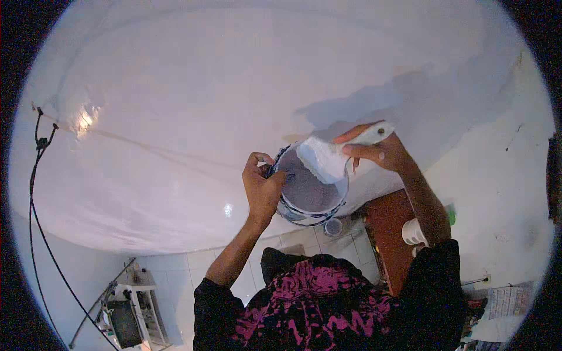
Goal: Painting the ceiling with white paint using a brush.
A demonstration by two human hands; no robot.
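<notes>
Cords (pixel 42 143) hang dark at the far left, and well to their right my left hand (pixel 264 190) is curled over the left rim of a round bucket (pixel 341 192), thumb inside, fingers outside, gripping it. Greyish stuff fills the bucket's bottom, and a wide brush (pixel 321 160) slants over its mouth with white bristles inward; I cannot tell whether they touch the contents. My right hand (pixel 387 154), apart from the left, pinches the brush's pale handle between thumb and fingers.
</notes>
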